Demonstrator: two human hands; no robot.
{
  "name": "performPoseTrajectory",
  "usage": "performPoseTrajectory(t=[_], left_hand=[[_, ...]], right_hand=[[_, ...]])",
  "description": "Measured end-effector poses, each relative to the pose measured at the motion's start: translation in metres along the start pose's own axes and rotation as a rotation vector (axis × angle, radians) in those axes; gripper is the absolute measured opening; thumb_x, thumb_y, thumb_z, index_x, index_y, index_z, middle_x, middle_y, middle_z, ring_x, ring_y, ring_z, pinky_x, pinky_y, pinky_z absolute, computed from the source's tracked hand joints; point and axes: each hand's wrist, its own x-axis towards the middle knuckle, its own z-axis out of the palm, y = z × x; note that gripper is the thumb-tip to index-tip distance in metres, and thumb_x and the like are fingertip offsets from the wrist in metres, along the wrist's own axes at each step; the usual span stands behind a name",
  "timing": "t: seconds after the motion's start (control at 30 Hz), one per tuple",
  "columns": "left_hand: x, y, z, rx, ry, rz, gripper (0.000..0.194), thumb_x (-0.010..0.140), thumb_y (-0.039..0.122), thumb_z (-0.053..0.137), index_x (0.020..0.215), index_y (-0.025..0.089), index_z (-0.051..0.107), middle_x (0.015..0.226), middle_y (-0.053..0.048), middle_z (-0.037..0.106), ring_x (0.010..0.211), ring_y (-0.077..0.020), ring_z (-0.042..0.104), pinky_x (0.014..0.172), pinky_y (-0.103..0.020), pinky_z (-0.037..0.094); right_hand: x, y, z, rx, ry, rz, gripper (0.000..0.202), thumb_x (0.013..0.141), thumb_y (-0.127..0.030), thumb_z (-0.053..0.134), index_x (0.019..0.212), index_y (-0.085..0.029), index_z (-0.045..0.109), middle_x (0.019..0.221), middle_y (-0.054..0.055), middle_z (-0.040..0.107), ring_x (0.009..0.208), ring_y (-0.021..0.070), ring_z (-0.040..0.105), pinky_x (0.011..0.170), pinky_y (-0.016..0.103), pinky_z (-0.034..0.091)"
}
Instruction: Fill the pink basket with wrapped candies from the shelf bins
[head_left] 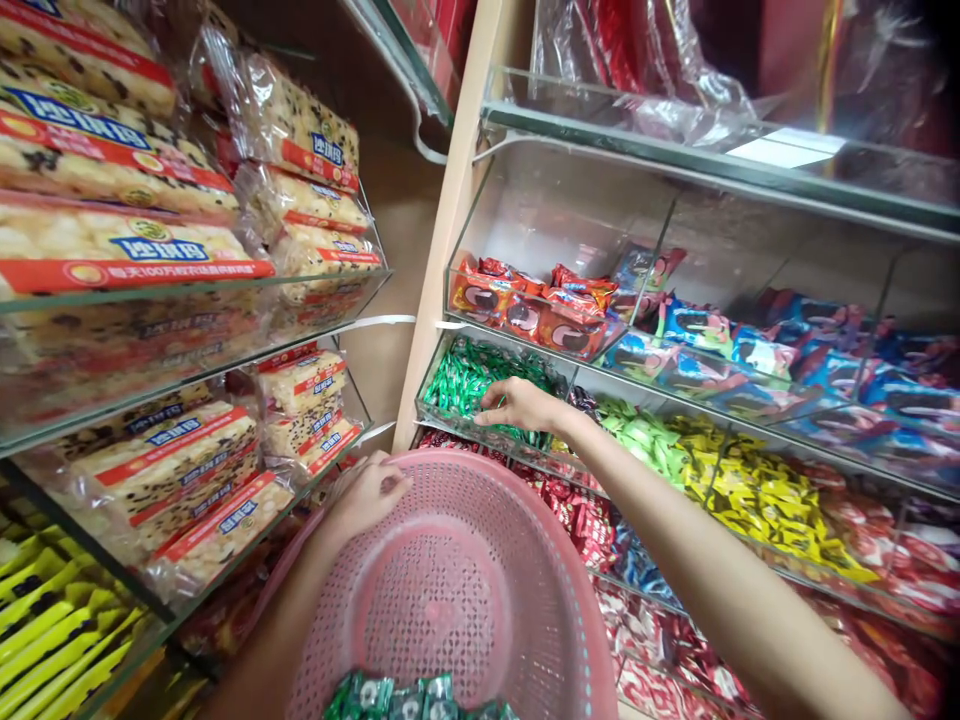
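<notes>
- Lower left corner of the frame: yellow packets [64, 635], slanted side by side.
- Upper left down to mid-left: clear-wrapped bars [142, 245] with red bands, stacked on glass shelves.
- Just left of centre: left hand [371, 492], fingers clamped on the rim of a pink basket [427, 600], round and perforated, filling the lower middle.
- Bottom edge of the frame, inside the basket: a few dark green packets [412, 696].
- Centre: green-wrapped candies [461, 375], heaped in a glass-fronted bin [450, 420].
- Over these candies: right hand [521, 405], fingers bent and a little apart; contact with the candies, cannot tell.
- Right of centre, one row up: red packets [551, 305].
- Lower right: light green candies [641, 435], then yellow candies [772, 500].
- Far right, above the yellow: blue packets [862, 370].
</notes>
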Motion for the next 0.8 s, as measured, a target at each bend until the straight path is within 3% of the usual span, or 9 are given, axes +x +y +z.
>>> performPoseTrajectory(t=[0.13, 0.23, 0.43, 0.53, 0.8], left_hand=[[0.0, 0.001, 0.0, 0.007, -0.005, -0.003, 0.031, 0.083, 0.044, 0.047, 0.075, 0.023, 0.068, 0.092, -0.001, 0.059, 0.081, -0.0135, 0.055, 0.068, -0.024, 0.038], [0.0, 0.001, 0.0, -0.009, -0.006, -0.012, 0.032, 0.083, 0.044, 0.047, 0.075, 0.022, 0.068, 0.091, -0.001, 0.059, 0.081, -0.0133, 0.055, 0.069, -0.023, 0.037], [0.001, -0.002, 0.003, -0.018, -0.006, -0.012, 0.032, 0.084, 0.044, 0.046, 0.075, 0.022, 0.068, 0.093, -0.002, 0.059, 0.083, -0.0134, 0.055, 0.069, -0.023, 0.037], [0.002, -0.004, 0.004, -0.035, 0.0, -0.008, 0.033, 0.083, 0.045, 0.047, 0.075, 0.021, 0.069, 0.095, -0.002, 0.059, 0.083, -0.0134, 0.055, 0.07, -0.023, 0.037], [0.002, -0.006, 0.005, -0.032, 0.009, 0.014, 0.033, 0.083, 0.045, 0.046, 0.074, 0.021, 0.068, 0.094, -0.002, 0.059, 0.081, -0.0134, 0.055, 0.068, -0.023, 0.037]], right_hand=[[0.005, 0.008, 0.004, 0.017, -0.047, 0.048, 0.025, 0.069, -0.029, 0.07, 0.087, -0.012, 0.068, 0.079, 0.003, 0.067, 0.073, 0.014, 0.059, 0.064, 0.023, 0.043], [0.008, 0.016, 0.007, -0.062, -0.013, 0.06, 0.02, 0.072, -0.026, 0.068, 0.087, -0.013, 0.068, 0.084, 0.005, 0.069, 0.077, 0.0151, 0.061, 0.068, 0.023, 0.043], [0.01, 0.022, 0.018, -0.111, -0.001, -0.004, 0.029, 0.074, -0.031, 0.066, 0.097, -0.014, 0.067, 0.091, 0.005, 0.069, 0.082, 0.0169, 0.062, 0.072, 0.022, 0.044], [0.014, 0.022, 0.023, -0.172, -0.011, -0.026, 0.031, 0.072, -0.027, 0.066, 0.101, -0.016, 0.066, 0.095, 0.005, 0.068, 0.084, 0.0167, 0.061, 0.072, 0.021, 0.043], [0.028, 0.023, 0.035, -0.282, 0.017, -0.098, 0.012, 0.068, -0.015, 0.061, 0.079, -0.016, 0.064, 0.08, 0.004, 0.064, 0.07, 0.0129, 0.052, 0.06, 0.021, 0.035]])
